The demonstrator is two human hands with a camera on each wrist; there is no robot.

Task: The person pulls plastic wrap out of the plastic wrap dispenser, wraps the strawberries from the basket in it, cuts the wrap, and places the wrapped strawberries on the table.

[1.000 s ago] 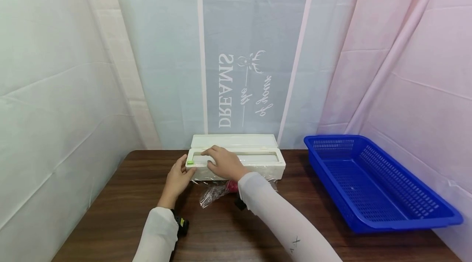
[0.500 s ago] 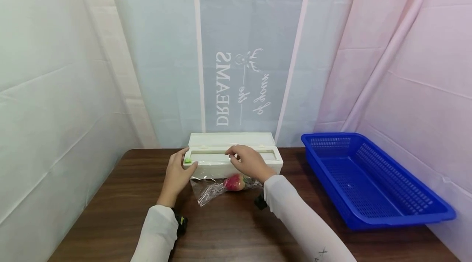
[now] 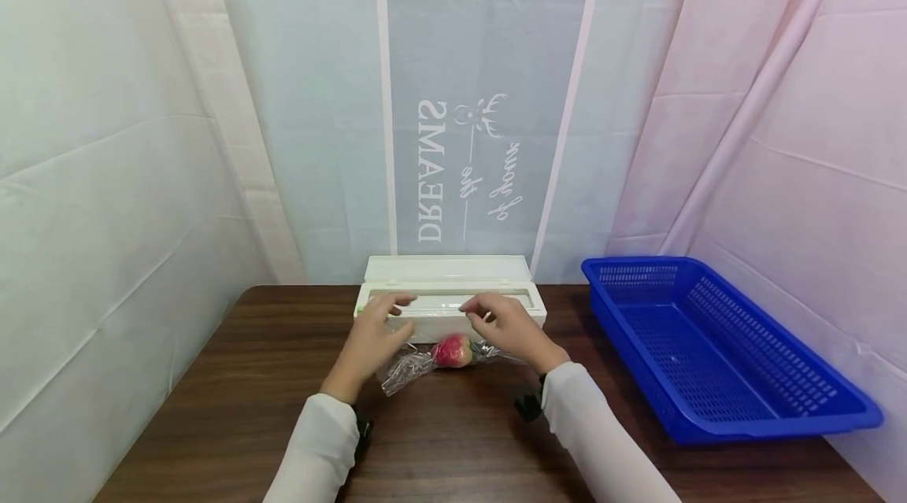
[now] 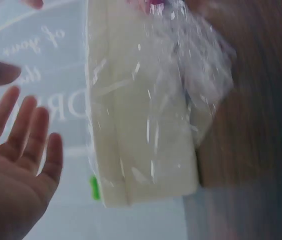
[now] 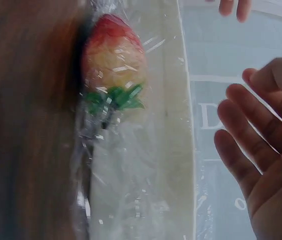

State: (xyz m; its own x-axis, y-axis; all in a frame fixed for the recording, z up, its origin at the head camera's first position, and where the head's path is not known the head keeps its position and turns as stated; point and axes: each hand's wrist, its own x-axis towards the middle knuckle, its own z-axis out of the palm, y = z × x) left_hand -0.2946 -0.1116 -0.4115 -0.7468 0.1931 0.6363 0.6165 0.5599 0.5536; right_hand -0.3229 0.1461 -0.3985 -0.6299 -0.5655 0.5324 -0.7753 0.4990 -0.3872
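Note:
A long white cling film dispenser (image 3: 446, 326) stands at the back of the table, its lid (image 3: 446, 268) raised. Clear cling film (image 3: 407, 373) hangs over its front and is bunched round a red-and-yellow fruit (image 3: 451, 351) with green leaves (image 5: 116, 97), lying against the dispenser's front. My left hand (image 3: 375, 334) hovers over the dispenser's left part with relaxed, spread fingers and holds nothing. Above its right part is my right hand (image 3: 510, 326), fingers loosely bent, no object in them. A green slider (image 4: 95, 187) shows at the dispenser's left end.
A blue plastic basket (image 3: 779, 434) with perforated sides stands on the right of the brown wooden table (image 3: 453, 448). Behind the dispenser hangs a grey-blue curtain (image 3: 489, 38) with lettering; pale cloth walls (image 3: 106, 172) stand at both sides.
My right hand has slid rightwards along the dispenser, uncovering the wrapped fruit. My left hand has left the dispenser's left end and moved inward, to the right.

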